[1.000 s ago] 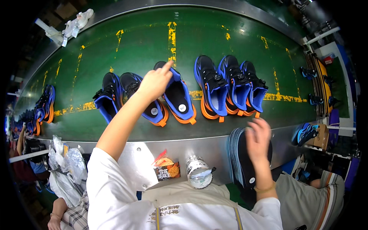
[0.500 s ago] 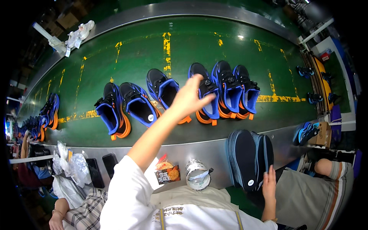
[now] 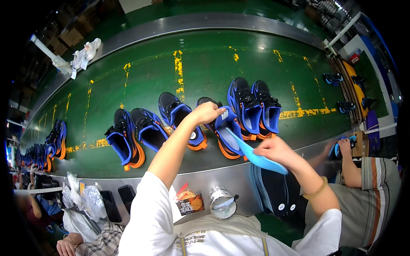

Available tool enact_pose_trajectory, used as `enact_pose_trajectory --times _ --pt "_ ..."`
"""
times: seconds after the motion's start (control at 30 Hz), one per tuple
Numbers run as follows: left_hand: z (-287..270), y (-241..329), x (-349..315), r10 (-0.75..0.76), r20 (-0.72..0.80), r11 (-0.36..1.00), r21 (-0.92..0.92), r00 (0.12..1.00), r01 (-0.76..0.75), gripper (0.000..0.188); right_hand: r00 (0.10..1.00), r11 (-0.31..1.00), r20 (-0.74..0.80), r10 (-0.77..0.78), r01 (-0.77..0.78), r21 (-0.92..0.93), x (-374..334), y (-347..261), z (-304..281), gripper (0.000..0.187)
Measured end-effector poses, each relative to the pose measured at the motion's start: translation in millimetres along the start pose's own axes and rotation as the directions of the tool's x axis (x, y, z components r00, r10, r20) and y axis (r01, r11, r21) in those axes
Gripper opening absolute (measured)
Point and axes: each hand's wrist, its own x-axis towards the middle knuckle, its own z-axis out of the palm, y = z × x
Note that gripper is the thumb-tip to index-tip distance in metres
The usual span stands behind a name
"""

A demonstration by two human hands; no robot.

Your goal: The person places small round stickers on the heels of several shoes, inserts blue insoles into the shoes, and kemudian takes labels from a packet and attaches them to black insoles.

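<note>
My left hand (image 3: 209,112) is closed on the tongue of a black, blue and orange sneaker (image 3: 229,147), which points away from me. Between the fingers of my right hand (image 3: 273,152) is a bright blue insole (image 3: 262,162), tilted, its front end at the sneaker's opening. How deep that end reaches is hard to see. Right of this sneaker stand two like it, the nearer being a matching sneaker (image 3: 242,96). To its left are a third sneaker (image 3: 171,104) and two more. Below my right hand lie stacks of dark insoles (image 3: 270,187) with round white stickers.
The green belt (image 3: 141,94) has yellow markings and a metal edge. Near me are a clear plastic container (image 3: 223,204), a snack packet (image 3: 190,202), phones (image 3: 109,205) and plastic bags (image 3: 92,202). At right a co-worker's hand (image 3: 344,145) touches a shoe; another person sits at left.
My left hand has taken hold of the sneaker's tongue, and the sneaker has shifted nearer me. My right hand has come up from the insole stacks with a blue insole.
</note>
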Motion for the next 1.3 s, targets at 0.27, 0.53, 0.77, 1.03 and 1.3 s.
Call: enact_pose_trajectory --times 0.27,0.53,0.77,1.03,1.3 --pt "26.3 -9.2 -12.1 0.035 -0.170 0.982 -0.178 0.985 -0.065 0.046 0.943 0.695 -0.166 -0.288 0.087 -0.713 99.0 12.3 98.6 0.016" --pt "50.4 -15.2 -20.6 -0.065 -0.434 0.965 -0.255 0.899 -0.054 0.046 0.960 0.585 -0.222 -0.173 -0.081 -0.807 76.1 -9.5 93.4 0.033" --pt "57.2 -34.5 -7.8 -0.134 -0.301 0.835 -0.548 0.944 -0.056 0.052 0.994 0.646 -0.018 -0.107 0.056 -0.761 95.6 5.5 82.8 0.017" --pt "59.1 -31.5 -7.5 -0.073 -0.271 0.895 -0.443 0.960 -0.057 0.047 0.914 0.514 -0.068 -0.401 0.163 -0.842 135.2 38.9 99.6 0.014" --pt "58.1 -29.7 -12.8 -0.075 -0.298 0.868 -0.490 0.952 -0.085 0.047 0.983 0.450 0.134 -0.123 0.176 -0.875 145.9 29.7 97.7 0.020"
